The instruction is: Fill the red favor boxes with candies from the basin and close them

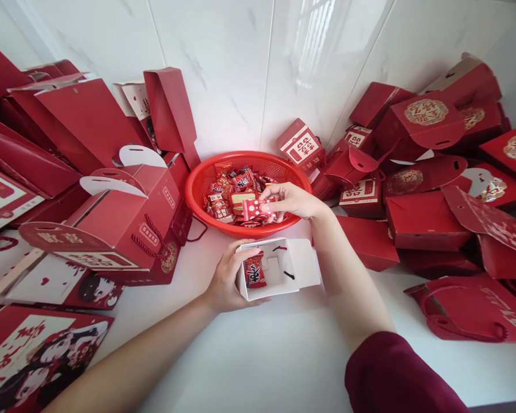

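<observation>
My left hand is wrapped round the left side of a small gift box, white inside, with its lid flap folded out to the right. A red wrapped candy lies inside it, and dark cord ends poke through its inner wall. Above the box, my right hand pinches a pink-red candy packet over the heap in a red plastic basket. The basket holds several wrapped candies, mostly red. Part of the heap is hidden behind my right hand.
Red gift boxes with handles and tall red boxes crowd the left side. Piled on the right are several closed red boxes. A red bag-like box with a cord lies at right front. Behind stands a white tiled wall.
</observation>
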`<action>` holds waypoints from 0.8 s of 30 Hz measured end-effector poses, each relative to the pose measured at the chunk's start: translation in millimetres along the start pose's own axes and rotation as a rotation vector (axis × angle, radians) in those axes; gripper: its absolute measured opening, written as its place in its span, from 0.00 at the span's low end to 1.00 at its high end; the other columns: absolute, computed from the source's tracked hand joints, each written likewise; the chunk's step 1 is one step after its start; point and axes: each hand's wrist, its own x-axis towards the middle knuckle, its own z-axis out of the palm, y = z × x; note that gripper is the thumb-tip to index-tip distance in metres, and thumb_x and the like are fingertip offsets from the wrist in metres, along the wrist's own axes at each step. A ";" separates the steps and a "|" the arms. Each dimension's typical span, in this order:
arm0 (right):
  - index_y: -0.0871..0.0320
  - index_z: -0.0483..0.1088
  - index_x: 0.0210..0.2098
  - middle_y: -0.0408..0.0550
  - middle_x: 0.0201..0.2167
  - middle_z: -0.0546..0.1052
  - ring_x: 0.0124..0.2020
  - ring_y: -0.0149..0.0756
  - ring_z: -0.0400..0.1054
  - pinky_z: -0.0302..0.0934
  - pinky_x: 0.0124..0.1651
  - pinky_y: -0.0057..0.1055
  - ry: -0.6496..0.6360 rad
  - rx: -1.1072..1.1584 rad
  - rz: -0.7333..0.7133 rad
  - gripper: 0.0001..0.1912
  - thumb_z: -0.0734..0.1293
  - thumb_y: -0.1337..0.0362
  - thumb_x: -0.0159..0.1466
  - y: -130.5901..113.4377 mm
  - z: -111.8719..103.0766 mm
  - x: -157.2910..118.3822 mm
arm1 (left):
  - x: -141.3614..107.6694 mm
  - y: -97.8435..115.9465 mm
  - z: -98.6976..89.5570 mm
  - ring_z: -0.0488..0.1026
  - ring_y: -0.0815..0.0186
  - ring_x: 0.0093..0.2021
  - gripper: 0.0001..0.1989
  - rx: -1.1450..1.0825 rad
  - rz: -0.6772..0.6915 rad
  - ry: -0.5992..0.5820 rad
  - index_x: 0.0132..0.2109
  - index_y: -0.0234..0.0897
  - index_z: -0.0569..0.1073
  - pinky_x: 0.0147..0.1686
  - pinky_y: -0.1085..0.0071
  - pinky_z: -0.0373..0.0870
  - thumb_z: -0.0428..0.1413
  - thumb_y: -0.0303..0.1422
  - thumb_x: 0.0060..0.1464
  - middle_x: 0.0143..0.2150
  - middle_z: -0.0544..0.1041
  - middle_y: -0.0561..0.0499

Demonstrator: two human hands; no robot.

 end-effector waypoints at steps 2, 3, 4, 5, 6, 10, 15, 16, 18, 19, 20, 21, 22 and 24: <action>0.60 0.71 0.39 0.41 0.27 0.76 0.25 0.26 0.70 0.64 0.27 0.22 0.007 -0.010 -0.061 0.17 0.75 0.57 0.57 -6.3 0.5 -5.6 | -0.2 -0.3 -0.1 0.65 0.46 0.61 0.47 -0.015 -0.035 -0.029 0.62 0.44 0.61 0.58 0.49 0.67 0.72 0.44 0.36 0.58 0.65 0.39; 0.60 0.71 0.38 0.40 0.28 0.75 0.26 0.25 0.69 0.64 0.29 0.23 -0.017 -0.036 -0.085 0.15 0.74 0.57 0.58 -11.4 1.1 -9.9 | -0.2 -0.6 -0.1 0.65 0.47 0.60 0.47 -0.024 -0.059 -0.039 0.62 0.44 0.62 0.58 0.49 0.67 0.72 0.44 0.37 0.58 0.65 0.39; 0.61 0.72 0.37 0.41 0.29 0.75 0.28 0.25 0.68 0.65 0.33 0.24 -0.050 -0.075 -0.097 0.14 0.74 0.58 0.59 -17.7 2.1 -15.1 | 0.0 -0.8 -0.1 0.66 0.47 0.59 0.46 -0.033 -0.084 -0.043 0.62 0.44 0.62 0.57 0.50 0.67 0.71 0.44 0.37 0.58 0.65 0.40; 0.61 0.72 0.37 0.41 0.31 0.75 0.30 0.26 0.68 0.65 0.36 0.25 -0.089 -0.128 -0.096 0.13 0.73 0.58 0.60 -24.9 3.6 -21.1 | 0.3 -1.0 0.0 0.66 0.48 0.58 0.46 -0.043 -0.107 -0.042 0.62 0.44 0.62 0.57 0.50 0.68 0.71 0.44 0.37 0.57 0.65 0.40; 0.61 0.73 0.38 0.42 0.33 0.75 0.32 0.28 0.69 0.65 0.38 0.26 -0.121 -0.186 -0.085 0.12 0.71 0.58 0.62 -32.8 5.6 -27.5 | 0.7 -1.3 0.2 0.67 0.48 0.58 0.45 -0.054 -0.127 -0.040 0.61 0.44 0.62 0.56 0.51 0.68 0.71 0.44 0.37 0.57 0.66 0.40; 0.61 0.73 0.41 0.44 0.37 0.77 0.36 0.32 0.70 0.65 0.41 0.29 -0.165 -0.358 -0.018 0.11 0.64 0.59 0.68 -63.5 18.6 -50.9 | 2.6 -1.2 0.9 0.68 0.49 0.56 0.43 -0.075 -0.143 -0.026 0.59 0.42 0.64 0.55 0.53 0.69 0.71 0.44 0.37 0.56 0.67 0.41; 0.59 0.76 0.39 0.44 0.34 0.79 0.32 0.31 0.70 0.61 0.37 0.27 -0.192 -0.745 -0.038 0.11 0.61 0.67 0.68 -82.5 48.1 -62.7 | 2.6 0.6 0.8 0.66 0.49 0.58 0.45 0.007 -0.074 0.007 0.61 0.42 0.62 0.56 0.52 0.67 0.72 0.44 0.37 0.56 0.68 0.40; 0.59 0.76 0.38 0.44 0.32 0.79 0.31 0.31 0.70 0.60 0.35 0.27 -0.174 -0.858 -0.001 0.11 0.61 0.69 0.67 -82.8 55.8 -62.8 | 2.1 0.8 0.6 0.66 0.49 0.58 0.46 0.025 -0.064 0.010 0.61 0.41 0.62 0.57 0.52 0.67 0.72 0.44 0.36 0.56 0.67 0.40; 0.60 0.77 0.35 0.48 0.29 0.79 0.28 0.33 0.70 0.56 0.30 0.27 -0.098 -1.087 0.117 0.12 0.61 0.72 0.65 -80.5 71.3 -61.6 | 0.9 0.6 0.3 0.66 0.49 0.58 0.46 0.048 -0.059 0.011 0.61 0.41 0.62 0.57 0.52 0.67 0.72 0.44 0.36 0.57 0.67 0.39; 0.61 0.76 0.34 0.50 0.29 0.79 0.27 0.35 0.70 0.54 0.28 0.28 -0.059 -1.191 0.178 0.12 0.60 0.74 0.64 -78.3 78.4 -60.4 | 0.3 0.3 0.2 0.66 0.49 0.58 0.46 0.054 -0.064 0.009 0.61 0.41 0.62 0.57 0.52 0.68 0.72 0.44 0.36 0.57 0.67 0.39; 0.62 0.76 0.34 0.52 0.29 0.79 0.27 0.36 0.71 0.53 0.27 0.29 -0.038 -1.272 0.230 0.13 0.60 0.76 0.63 -75.7 84.7 -58.9 | -0.2 0.0 0.2 0.66 0.49 0.58 0.46 0.057 -0.071 0.006 0.61 0.41 0.62 0.57 0.52 0.68 0.72 0.44 0.36 0.57 0.67 0.39; 0.63 0.76 0.34 0.54 0.29 0.79 0.28 0.38 0.71 0.52 0.26 0.29 -0.041 -1.326 0.266 0.13 0.60 0.78 0.62 -72.9 90.0 -57.2 | -0.7 -0.3 0.4 0.66 0.49 0.58 0.46 0.058 -0.077 0.003 0.61 0.41 0.62 0.57 0.52 0.68 0.72 0.43 0.36 0.57 0.67 0.39; 0.64 0.76 0.34 0.55 0.29 0.79 0.28 0.39 0.72 0.52 0.26 0.29 -0.062 -1.353 0.286 0.14 0.60 0.79 0.60 -70.2 94.2 -55.3 | -1.0 -0.5 0.5 0.66 0.49 0.58 0.46 0.054 -0.082 0.000 0.61 0.41 0.62 0.57 0.52 0.68 0.72 0.43 0.36 0.57 0.67 0.39; 0.64 0.77 0.34 0.55 0.28 0.79 0.29 0.41 0.74 0.53 0.27 0.29 -0.121 -1.350 0.302 0.14 0.61 0.80 0.59 -65.2 99.5 -51.3 | -1.5 -0.5 0.8 0.67 0.50 0.59 0.46 0.041 -0.087 -0.010 0.61 0.42 0.62 0.58 0.53 0.68 0.72 0.42 0.36 0.57 0.66 0.40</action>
